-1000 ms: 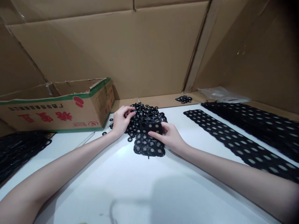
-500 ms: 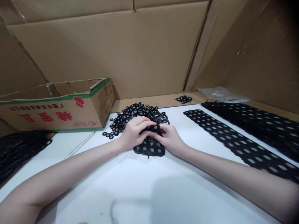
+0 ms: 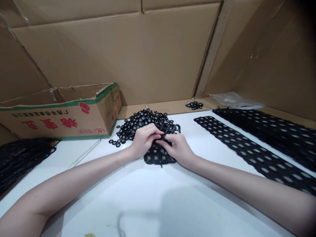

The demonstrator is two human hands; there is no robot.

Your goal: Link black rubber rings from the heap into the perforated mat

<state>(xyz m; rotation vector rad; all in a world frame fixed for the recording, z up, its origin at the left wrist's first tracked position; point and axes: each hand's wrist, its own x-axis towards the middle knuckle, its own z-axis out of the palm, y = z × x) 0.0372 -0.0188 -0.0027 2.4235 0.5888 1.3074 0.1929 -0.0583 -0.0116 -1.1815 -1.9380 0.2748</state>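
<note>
A black sheet dotted with light round spots (image 3: 158, 156) lies bunched on the white table in front of me. My left hand (image 3: 145, 140) is closed at its upper part, thumb and fingers pinched together. From the other side my right hand (image 3: 179, 148) grips the same sheet, its thumb and forefinger near the left fingertips. The exact spot under the fingertips is hidden. A heap of small black rings (image 3: 133, 122) lies right behind my hands, loose rings spreading to its left.
An open cardboard box (image 3: 61, 120) stands at the left, above a dark pile of black material (image 3: 22, 161). Dotted black strips (image 3: 237, 141) lie at the right. A small ring cluster (image 3: 194, 105) and a clear plastic bag (image 3: 234, 99) sit by the cardboard back wall (image 3: 160, 59).
My left fingers have drawn together into a tighter pinch. The sheet's lower end has shifted slightly right, and my right hand has turned a little with it.
</note>
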